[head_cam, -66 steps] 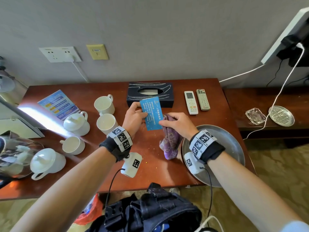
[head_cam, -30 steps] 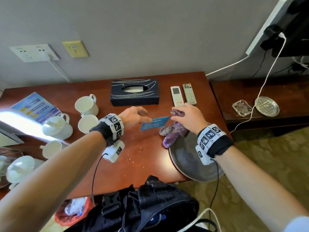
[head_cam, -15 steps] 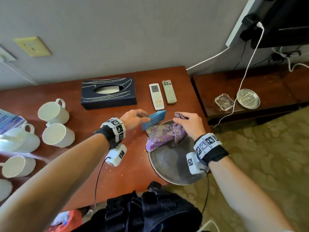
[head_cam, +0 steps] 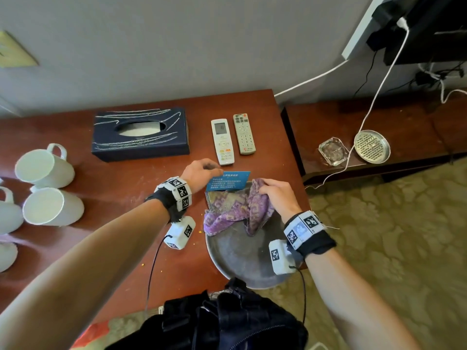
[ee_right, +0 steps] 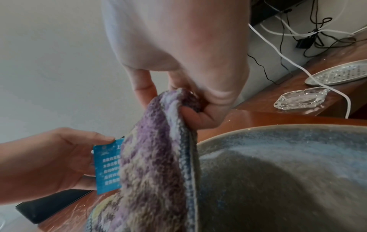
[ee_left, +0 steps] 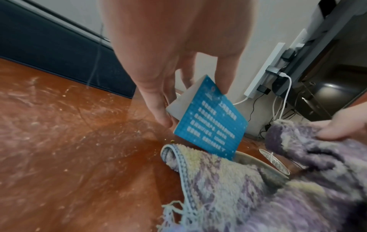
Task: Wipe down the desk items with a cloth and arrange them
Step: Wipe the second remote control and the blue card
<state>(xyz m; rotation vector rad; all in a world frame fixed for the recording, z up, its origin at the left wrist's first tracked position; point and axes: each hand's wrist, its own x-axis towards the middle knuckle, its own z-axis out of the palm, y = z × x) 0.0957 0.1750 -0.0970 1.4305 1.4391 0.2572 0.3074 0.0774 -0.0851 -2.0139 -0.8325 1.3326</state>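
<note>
My left hand (head_cam: pixel 202 170) holds the blue card (head_cam: pixel 228 181) in a pinch grip: thumb on one face, fingers (ee_left: pixel 158 113) behind its left end. In the left wrist view the card (ee_left: pixel 210 120) is tilted, its lower corner just above the rim of the grey tray (ee_left: pixel 264 166). I cannot tell whether that corner touches the rim.

My right hand (head_cam: pixel 276 195) grips the purple cloth (head_cam: pixel 237 210) at one bunched corner, fingers curled round it. The rest of the cloth (ee_right: pixel 151 164) hangs down and drapes over the far-left rim of the tray (head_cam: pixel 242 256), with one fold lying on the counter (head_cam: pixel 113 198) just left of the rim.

The tray sits at the near right corner of the counter; its near-right part projects past the counter edge over the carpet. The card is between the tray rim and the near ends of the two remote controls (head_cam: pixel 232 138), which lie side by side close to the counter's right edge. The dark tissue box (head_cam: pixel 141 135) stands to their left, near the wall.

White cups (head_cam: pixel 48 188) occupy the left side, well apart from both hands. Open counter surface lies between the cups and my left wrist, with scattered crumbs visible.

On the lower shelf to the right are a glass ashtray (head_cam: pixel 332 151) and a perforated metal dish (head_cam: pixel 371 146), with a white cable crossing between them.
</note>
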